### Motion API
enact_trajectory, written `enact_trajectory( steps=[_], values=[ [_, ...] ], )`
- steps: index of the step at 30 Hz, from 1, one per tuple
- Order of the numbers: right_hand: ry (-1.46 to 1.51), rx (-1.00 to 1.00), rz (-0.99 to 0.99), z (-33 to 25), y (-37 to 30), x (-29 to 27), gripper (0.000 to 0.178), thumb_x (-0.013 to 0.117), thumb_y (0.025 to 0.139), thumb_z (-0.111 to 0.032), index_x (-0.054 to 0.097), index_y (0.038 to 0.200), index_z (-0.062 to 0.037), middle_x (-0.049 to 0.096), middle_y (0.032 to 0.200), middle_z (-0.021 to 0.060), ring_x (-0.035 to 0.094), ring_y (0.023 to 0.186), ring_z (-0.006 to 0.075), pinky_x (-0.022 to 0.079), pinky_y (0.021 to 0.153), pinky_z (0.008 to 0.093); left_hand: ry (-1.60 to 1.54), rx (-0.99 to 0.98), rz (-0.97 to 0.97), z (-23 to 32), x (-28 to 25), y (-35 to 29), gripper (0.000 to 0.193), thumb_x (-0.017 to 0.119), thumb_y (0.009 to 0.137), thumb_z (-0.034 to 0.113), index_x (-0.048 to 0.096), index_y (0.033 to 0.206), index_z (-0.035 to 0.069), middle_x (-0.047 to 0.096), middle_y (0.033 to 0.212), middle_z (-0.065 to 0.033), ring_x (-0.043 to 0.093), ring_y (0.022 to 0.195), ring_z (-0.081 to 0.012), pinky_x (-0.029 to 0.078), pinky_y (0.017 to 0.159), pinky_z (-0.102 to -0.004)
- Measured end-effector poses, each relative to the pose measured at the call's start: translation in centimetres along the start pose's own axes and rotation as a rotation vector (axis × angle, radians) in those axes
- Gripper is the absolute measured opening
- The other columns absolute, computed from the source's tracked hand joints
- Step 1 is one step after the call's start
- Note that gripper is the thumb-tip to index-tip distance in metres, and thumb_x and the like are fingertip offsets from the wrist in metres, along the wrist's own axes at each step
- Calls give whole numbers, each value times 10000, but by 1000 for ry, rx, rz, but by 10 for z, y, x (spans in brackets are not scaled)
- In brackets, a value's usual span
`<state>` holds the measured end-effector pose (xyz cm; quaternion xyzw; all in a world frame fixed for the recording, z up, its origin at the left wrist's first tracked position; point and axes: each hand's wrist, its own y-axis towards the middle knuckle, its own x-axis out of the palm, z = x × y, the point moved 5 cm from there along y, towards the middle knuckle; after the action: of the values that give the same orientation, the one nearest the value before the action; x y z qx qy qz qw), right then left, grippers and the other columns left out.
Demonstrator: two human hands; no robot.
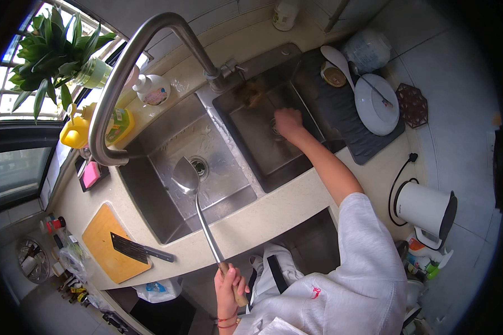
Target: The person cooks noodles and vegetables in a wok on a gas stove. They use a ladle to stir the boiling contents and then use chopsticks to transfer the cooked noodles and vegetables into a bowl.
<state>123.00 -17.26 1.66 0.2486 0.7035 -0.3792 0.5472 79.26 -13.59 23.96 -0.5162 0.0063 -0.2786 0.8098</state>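
My left hand [229, 283] is closed round the wooden handle of a metal wok spatula [202, 215]. The spatula's broad blade hangs over the left basin [218, 162] of a steel double sink, near its drain. My right arm reaches into the right basin [262, 151], where my right hand [289, 123] has its fingers curled beside that drain. Whatever those fingers hold, if anything, is hidden. A brown, blurred thing [254, 96] lies at the far end of the right basin, apart from my hand.
A tall curved faucet [114, 89] arches over the sink's left side. On the left counter, a cleaver [134, 248] lies on a wooden cutting board [109, 223]. A dark mat [369, 148] with a white bowl [377, 111] lies right; a white kettle [422, 206] stands nearer.
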Motion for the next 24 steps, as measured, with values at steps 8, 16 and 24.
enact_trajectory(
  steps=[8,16,24],
  values=[
    [-278,276,373,101,-146,-143,583,611,804,-129,463,1367,-94,594,896,110,626,812,257,531,636,362,82,83,83,21,3,-13,176,539,957,204,450,893,67,380,659,7,405,462,-84,456,461,-255],
    [-270,287,529,137,-187,-114,524,624,876,-266,482,1364,-138,560,1057,89,591,912,254,502,700,366,137,86,46,29,5,-10,193,542,959,235,463,892,72,377,653,31,390,477,-56,432,465,-228],
    [105,185,717,76,-250,-161,358,634,863,-128,583,1214,-78,544,1163,106,602,941,281,507,792,387,125,-8,-43,21,1,-31,222,543,963,222,421,832,92,376,655,19,410,483,-72,470,498,-252]
  ],
)
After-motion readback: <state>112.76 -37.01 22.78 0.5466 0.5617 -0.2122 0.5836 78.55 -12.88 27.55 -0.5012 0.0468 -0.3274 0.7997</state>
